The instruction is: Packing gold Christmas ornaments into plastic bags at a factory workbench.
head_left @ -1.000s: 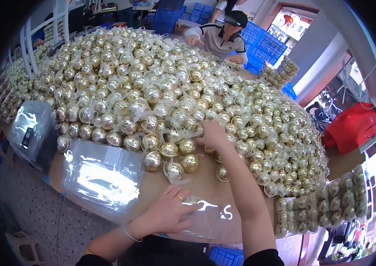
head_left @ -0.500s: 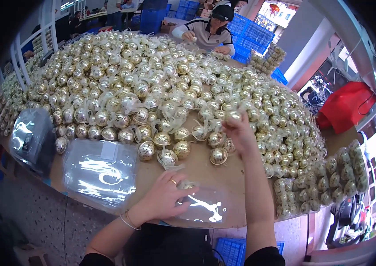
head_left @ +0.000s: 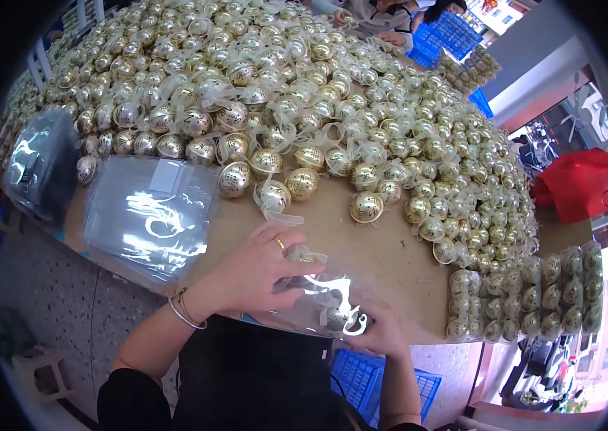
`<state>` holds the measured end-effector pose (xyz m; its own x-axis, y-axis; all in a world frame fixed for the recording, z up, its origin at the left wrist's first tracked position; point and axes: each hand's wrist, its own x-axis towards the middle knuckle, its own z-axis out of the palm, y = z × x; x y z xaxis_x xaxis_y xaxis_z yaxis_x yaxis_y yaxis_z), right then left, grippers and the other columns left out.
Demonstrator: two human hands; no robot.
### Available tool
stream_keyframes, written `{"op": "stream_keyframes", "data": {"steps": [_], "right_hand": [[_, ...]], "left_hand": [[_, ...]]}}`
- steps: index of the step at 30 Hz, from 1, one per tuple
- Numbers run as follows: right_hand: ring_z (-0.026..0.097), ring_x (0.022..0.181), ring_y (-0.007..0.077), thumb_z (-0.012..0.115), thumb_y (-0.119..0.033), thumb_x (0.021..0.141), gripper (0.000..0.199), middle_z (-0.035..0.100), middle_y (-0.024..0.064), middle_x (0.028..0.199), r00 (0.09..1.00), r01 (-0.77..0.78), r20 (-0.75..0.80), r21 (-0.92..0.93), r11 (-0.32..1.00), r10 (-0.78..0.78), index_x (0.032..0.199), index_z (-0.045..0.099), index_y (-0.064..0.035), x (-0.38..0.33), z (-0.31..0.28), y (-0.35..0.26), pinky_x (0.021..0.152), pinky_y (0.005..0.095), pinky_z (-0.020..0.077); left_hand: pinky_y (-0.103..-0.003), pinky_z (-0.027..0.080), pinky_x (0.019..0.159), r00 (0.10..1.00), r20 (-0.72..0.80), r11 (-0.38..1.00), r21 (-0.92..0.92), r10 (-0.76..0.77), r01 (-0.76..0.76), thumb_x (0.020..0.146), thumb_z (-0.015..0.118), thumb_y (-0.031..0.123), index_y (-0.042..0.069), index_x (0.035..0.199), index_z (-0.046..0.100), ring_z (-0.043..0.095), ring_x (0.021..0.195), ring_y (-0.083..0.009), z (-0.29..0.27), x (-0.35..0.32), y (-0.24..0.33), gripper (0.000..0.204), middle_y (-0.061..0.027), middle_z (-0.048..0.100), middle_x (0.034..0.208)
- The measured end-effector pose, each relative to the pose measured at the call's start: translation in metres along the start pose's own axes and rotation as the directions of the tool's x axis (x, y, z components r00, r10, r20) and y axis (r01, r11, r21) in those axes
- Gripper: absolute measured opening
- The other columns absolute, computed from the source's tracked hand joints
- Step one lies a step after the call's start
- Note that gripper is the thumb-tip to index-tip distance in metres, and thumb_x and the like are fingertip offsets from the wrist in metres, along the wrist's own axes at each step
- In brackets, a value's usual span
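A clear plastic bag (head_left: 297, 314) lies at the table's near edge, between my hands. My left hand (head_left: 257, 269) rests over its left part, thumb and fingers curled around a gold ball ornament (head_left: 305, 256) with a sheer ribbon. At the bag's right end is my right hand (head_left: 381, 329), slightly blurred, its fingers partly behind the glossy film. Another ball ornament (head_left: 334, 317) shows through the plastic by those fingertips. Beyond my hands, loose gold ball ornaments (head_left: 302, 184) with pale ribbons form a large heap.
Flat clear bags (head_left: 147, 223) are stacked left of my hands, with another wrapped plastic stack (head_left: 40, 169) farther left. Packed ornament rows (head_left: 526, 298) stand at the right edge. Across the heap a person (head_left: 383, 18) handles something small. A blue crate (head_left: 383, 384) is below the table.
My right hand has come down from the heap to the bag's right end with a ball ornament. My left hand keeps its place at the bag. The view has tilted downward.
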<state>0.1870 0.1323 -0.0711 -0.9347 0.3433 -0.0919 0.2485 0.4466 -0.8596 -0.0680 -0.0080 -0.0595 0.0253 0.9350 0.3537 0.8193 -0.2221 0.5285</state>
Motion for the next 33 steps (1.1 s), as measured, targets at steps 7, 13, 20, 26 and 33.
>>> {"op": "stream_keyframes", "data": {"steps": [7,13,20,26,33], "right_hand": [[0.059,0.109,0.0247,0.084,-0.019,0.069,0.065,0.058,0.0155,0.121,0.97,-0.223,-0.005,0.373,0.9,0.242,0.12,0.052,0.0043,0.04,0.056,-0.004,0.095,0.0405,0.0464],[0.064,0.09,0.0164,0.069,-0.019,0.085,0.027,0.067,0.0092,0.101,0.899,-0.349,0.231,-0.14,0.927,0.373,0.105,0.063,-0.0017,0.039,-0.006,-0.034,0.076,0.031,0.052],[0.061,0.099,0.0259,0.069,-0.016,0.081,0.041,0.058,0.0125,0.115,0.915,0.145,-0.249,-0.533,0.833,-0.318,0.119,0.056,-0.0077,0.219,-0.047,-0.101,0.084,0.036,0.0493],[0.057,0.105,0.0355,0.074,-0.036,0.067,0.067,0.052,0.0194,0.12,0.977,-0.087,-0.207,-0.63,0.772,-0.059,0.124,0.051,-0.0099,0.328,-0.027,-0.08,0.089,0.043,0.0473],[0.059,0.093,0.0203,0.055,-0.015,0.075,0.059,0.054,0.0144,0.118,0.939,0.106,-0.341,0.158,0.982,-0.046,0.132,0.044,-0.0025,0.169,-0.073,-0.08,0.081,0.0308,0.0485]], "left_hand": [[-0.05,0.033,0.103,0.999,0.035,1.0,-0.007,-0.025,0.025,0.074,0.069,0.045,0.019,0.121,0.061,0.046,0.115,-0.0359,0.002,-0.002,0.01,0.055,-0.0133,0.051,0.117],[-0.053,0.025,0.109,0.994,-0.011,0.99,0.092,-0.105,0.106,0.08,0.063,0.047,0.012,0.126,0.055,0.038,0.124,-0.0393,0.006,-0.011,0.024,0.059,-0.022,0.044,0.126],[-0.05,0.025,0.109,0.991,-0.021,0.988,0.079,-0.129,0.13,0.079,0.064,0.045,0.014,0.124,0.057,0.038,0.125,-0.04,0.004,-0.011,0.022,0.055,-0.0267,0.048,0.122],[-0.05,0.026,0.109,0.997,-0.022,0.995,0.074,-0.073,0.074,0.079,0.064,0.044,0.016,0.127,0.054,0.038,0.125,-0.04,0.004,-0.006,0.028,0.056,-0.0263,0.047,0.123],[-0.05,0.025,0.109,0.993,-0.046,0.994,0.04,-0.104,0.106,0.079,0.064,0.045,0.013,0.125,0.055,0.039,0.124,-0.0399,0.008,-0.016,0.021,0.057,-0.0267,0.047,0.124]]}}
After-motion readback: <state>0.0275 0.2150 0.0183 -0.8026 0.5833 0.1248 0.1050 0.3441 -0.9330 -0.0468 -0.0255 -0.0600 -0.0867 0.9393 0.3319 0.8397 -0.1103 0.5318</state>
